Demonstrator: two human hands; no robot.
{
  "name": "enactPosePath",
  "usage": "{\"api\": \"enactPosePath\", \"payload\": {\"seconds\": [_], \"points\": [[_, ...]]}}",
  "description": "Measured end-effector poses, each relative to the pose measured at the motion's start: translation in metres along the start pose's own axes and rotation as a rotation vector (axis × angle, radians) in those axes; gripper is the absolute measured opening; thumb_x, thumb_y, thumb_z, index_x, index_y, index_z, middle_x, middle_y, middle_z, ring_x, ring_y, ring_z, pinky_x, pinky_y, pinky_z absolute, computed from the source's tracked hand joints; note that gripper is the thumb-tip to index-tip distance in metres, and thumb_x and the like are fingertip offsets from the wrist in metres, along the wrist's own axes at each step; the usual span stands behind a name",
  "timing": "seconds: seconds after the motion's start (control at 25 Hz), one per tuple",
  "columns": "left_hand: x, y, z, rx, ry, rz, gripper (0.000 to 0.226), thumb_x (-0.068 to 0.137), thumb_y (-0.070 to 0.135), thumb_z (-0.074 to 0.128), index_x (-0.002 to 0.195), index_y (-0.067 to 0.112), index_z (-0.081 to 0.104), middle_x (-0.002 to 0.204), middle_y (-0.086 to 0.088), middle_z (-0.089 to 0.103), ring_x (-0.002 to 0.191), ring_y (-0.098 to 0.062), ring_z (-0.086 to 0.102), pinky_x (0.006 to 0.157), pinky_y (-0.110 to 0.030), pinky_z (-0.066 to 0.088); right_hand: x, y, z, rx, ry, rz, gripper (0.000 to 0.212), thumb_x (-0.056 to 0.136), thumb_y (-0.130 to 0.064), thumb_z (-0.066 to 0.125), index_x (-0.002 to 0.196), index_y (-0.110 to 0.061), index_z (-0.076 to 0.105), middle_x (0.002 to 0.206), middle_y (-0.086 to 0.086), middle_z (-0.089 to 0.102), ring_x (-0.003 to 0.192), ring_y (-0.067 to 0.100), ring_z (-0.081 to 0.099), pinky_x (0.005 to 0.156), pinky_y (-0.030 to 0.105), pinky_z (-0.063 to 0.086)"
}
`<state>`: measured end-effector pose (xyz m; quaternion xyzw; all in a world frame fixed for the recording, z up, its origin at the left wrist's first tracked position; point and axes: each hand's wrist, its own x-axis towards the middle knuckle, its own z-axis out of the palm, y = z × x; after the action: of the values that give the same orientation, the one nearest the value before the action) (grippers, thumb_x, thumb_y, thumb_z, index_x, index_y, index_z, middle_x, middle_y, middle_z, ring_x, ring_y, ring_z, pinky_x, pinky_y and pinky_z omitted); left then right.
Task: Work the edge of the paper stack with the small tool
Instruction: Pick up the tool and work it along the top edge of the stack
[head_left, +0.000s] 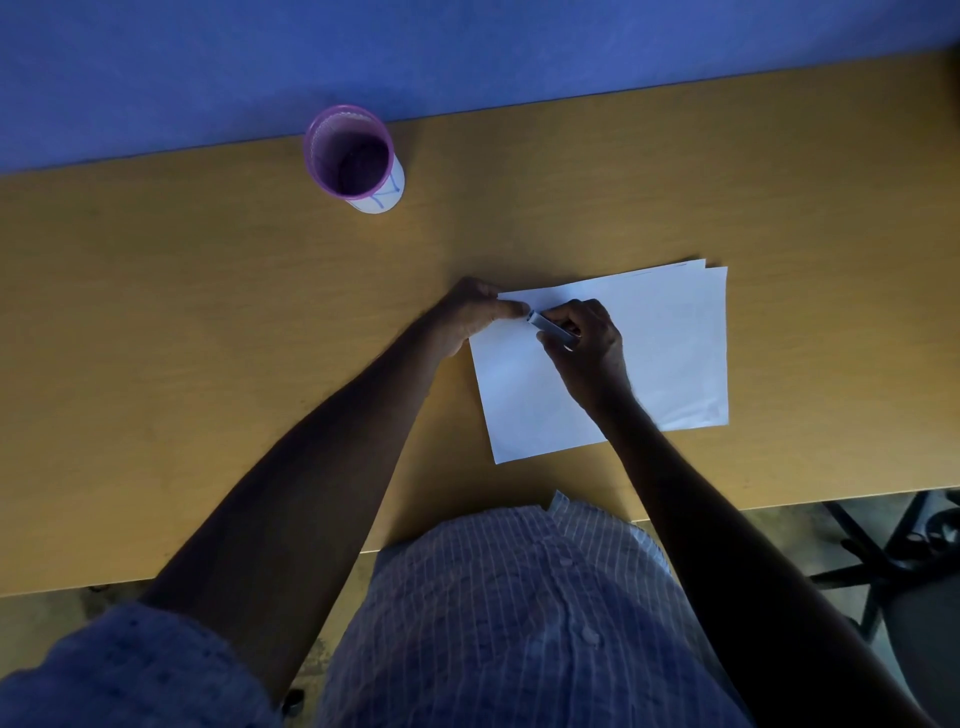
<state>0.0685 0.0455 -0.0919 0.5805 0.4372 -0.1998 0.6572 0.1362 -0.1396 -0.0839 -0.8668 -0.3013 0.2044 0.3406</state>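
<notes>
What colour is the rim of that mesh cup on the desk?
Purple-pink; the cup shows a white label with blue marks on its side. Seen best in the head view.

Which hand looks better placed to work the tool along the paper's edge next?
The right hand. It already grips the small tool, tip at the paper stack's far left corner. The left hand is pinching that corner, steadying the sheets.

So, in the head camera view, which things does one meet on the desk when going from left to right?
Purple cup → left hand at the paper's left corner → small tool → right hand gripping the tool → the far right edge of the paper stack, all on the wooden table.
</notes>
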Motion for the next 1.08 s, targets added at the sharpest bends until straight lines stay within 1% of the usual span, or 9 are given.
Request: {"api": "enactPosePath", "payload": {"seconds": [0.16,0.24,0.32,0.48,0.52,0.68,0.84,0.92,1.08], "points": [[0.000,0.000,0.000,-0.004,-0.004,0.015,0.026,0.083,0.018,0.085,0.104,0.005,0.077,0.124,-0.005,0.074,0.112,-0.022,0.064,0.096,-0.034,0.048,0.000,-0.001,0.002,-0.003,0.024,0.000,0.019,0.085,-0.005,0.082,0.099,-0.003,0.069,0.104,0.017,0.068,0.089,0.008,0.056,0.077,-0.007,0.041],[0.000,0.000,0.000,-0.001,-0.005,0.014,0.034,0.083,0.017,0.085,0.113,0.002,0.076,0.127,-0.005,0.073,0.116,-0.024,0.064,0.103,-0.039,0.050,0.000,-0.002,0.002,0.001,0.025,0.017,0.019,0.085,-0.005,0.082,0.099,-0.004,0.070,0.106,0.017,0.067,0.089,0.008,0.057,0.074,-0.006,0.042],[0.001,0.000,0.001,0.010,-0.006,0.023,0.037,0.084,0.017,0.084,0.117,0.002,0.075,0.131,-0.007,0.071,0.122,-0.026,0.063,0.105,-0.038,0.050,0.001,-0.002,0.002,-0.009,0.022,0.026,0.019,0.085,-0.005,0.082,0.099,-0.004,0.070,0.106,0.017,0.067,0.089,0.010,0.058,0.073,-0.005,0.041],[0.002,-0.001,0.001,0.034,0.016,0.014,0.029,0.084,0.020,0.084,0.107,0.003,0.076,0.122,-0.005,0.073,0.112,-0.024,0.062,0.085,-0.028,0.050,0.004,-0.001,-0.001,-0.025,-0.044,-0.018,0.020,0.083,-0.001,0.083,0.098,0.001,0.070,0.104,0.017,0.068,0.091,0.011,0.059,0.075,-0.004,0.041],[0.003,-0.001,0.001,0.044,0.016,0.001,0.031,0.083,0.020,0.085,0.107,0.002,0.076,0.122,-0.006,0.073,0.110,-0.023,0.062,0.085,-0.028,0.049,0.008,-0.001,-0.004,-0.004,-0.076,-0.015,0.020,0.083,-0.001,0.082,0.099,0.001,0.070,0.103,0.017,0.068,0.091,0.011,0.060,0.075,-0.004,0.042],[0.004,0.000,-0.001,0.033,-0.019,-0.016,0.037,0.082,0.018,0.085,0.116,0.003,0.077,0.129,-0.007,0.073,0.120,-0.026,0.062,0.109,-0.043,0.048,0.021,0.000,-0.014,0.055,-0.237,0.056,0.017,0.087,-0.007,0.080,0.100,-0.005,0.071,0.101,0.006,0.069,0.088,0.013,0.065,0.070,0.000,0.045],[0.003,0.001,-0.002,0.024,-0.027,-0.013,0.042,0.082,0.016,0.085,0.121,0.004,0.075,0.130,-0.007,0.072,0.123,-0.029,0.062,0.113,-0.047,0.047,0.028,0.000,-0.018,0.073,-0.307,0.092,0.015,0.086,-0.010,0.079,0.100,-0.010,0.074,0.098,-0.005,0.067,0.089,0.012,0.064,0.071,-0.001,0.042],[0.002,0.002,-0.002,0.005,-0.018,-0.023,0.045,0.080,0.015,0.086,0.122,0.004,0.074,0.129,-0.007,0.072,0.123,-0.029,0.062,0.112,-0.047,0.047,0.029,-0.002,-0.019,0.063,-0.318,0.067,0.017,0.084,-0.008,0.080,0.101,-0.010,0.076,0.100,0.000,0.071,0.093,0.016,0.066,0.077,0.007,0.046],[-0.001,0.005,0.001,-0.012,0.011,-0.037,0.044,0.080,0.013,0.085,0.122,0.004,0.073,0.128,-0.005,0.072,0.122,-0.028,0.061,0.104,-0.040,0.047,0.024,-0.001,-0.018,-0.032,-0.246,-0.099,0.019,0.083,-0.002,0.081,0.101,-0.004,0.075,0.103,0.010,0.073,0.100,0.027,0.064,0.084,0.036,0.057]]}}
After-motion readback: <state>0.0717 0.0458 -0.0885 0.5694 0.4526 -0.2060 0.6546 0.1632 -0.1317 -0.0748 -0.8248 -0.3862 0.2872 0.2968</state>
